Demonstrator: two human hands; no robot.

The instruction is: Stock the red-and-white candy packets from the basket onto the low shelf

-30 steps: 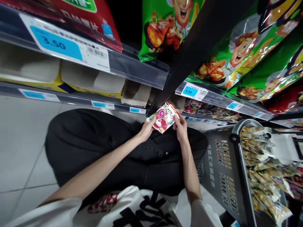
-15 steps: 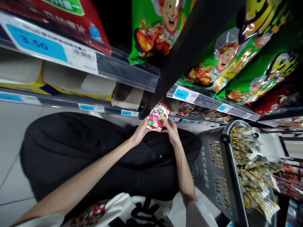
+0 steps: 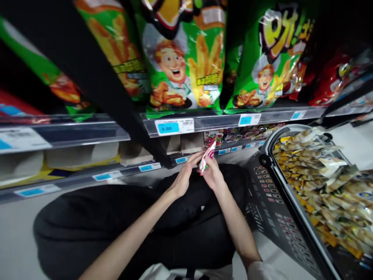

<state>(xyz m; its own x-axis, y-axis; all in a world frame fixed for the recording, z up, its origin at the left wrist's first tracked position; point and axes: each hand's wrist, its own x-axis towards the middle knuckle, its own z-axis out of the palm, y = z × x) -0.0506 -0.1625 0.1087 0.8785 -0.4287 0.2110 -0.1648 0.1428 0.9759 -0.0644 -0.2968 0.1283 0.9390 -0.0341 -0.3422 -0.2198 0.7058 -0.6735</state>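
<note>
In front of my knees, a small red and white snack packet [image 3: 209,155] is turned nearly edge-on. My right hand [image 3: 214,174] grips its lower part, thumb across the printed side. My left hand [image 3: 185,177] is just left of the packet with fingers stretched out towards it; whether the fingertips touch it I cannot tell. Behind the packet, on the low shelf, stands a similar red and white packet [image 3: 213,137] beside a tan carton [image 3: 191,142].
Green snack bags [image 3: 177,70] fill the shelf above, over a clear price strip [image 3: 201,121]. A dark post [image 3: 116,85] slants down at left. To my right stands a grey shopping basket [image 3: 266,186] full of tan and yellow packets [image 3: 323,182].
The packet, held flat between both hands before, is now tilted edge-on in my right hand. My left fingers have come off its left side. The view has swung right, towards the basket.
</note>
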